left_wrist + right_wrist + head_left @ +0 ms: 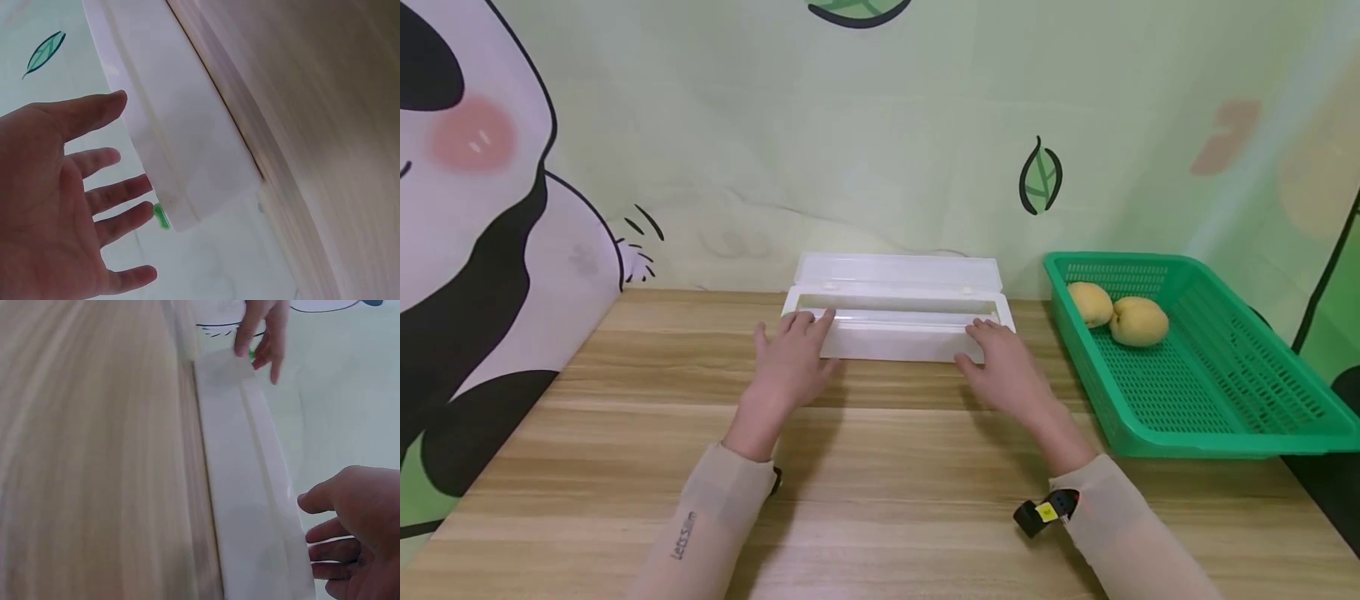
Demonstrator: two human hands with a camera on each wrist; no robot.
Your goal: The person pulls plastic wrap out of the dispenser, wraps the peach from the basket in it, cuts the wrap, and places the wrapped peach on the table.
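Here's the left hand [788, 362] and right hand [1009, 372], fingers loose, gripping nothing, flanking the white box [895, 343] lying lengthwise between them!

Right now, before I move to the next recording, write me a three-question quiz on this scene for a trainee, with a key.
1. Which of the person's hands is nearer the green perforated plastic basket?
2. True or false: the long white rectangular box has its lid open.
3. How many roundish yellow fruits can be seen in the basket? A) one B) two C) four

Key: 1. The right hand. 2. True; it stands raised along the back edge. 3. B.
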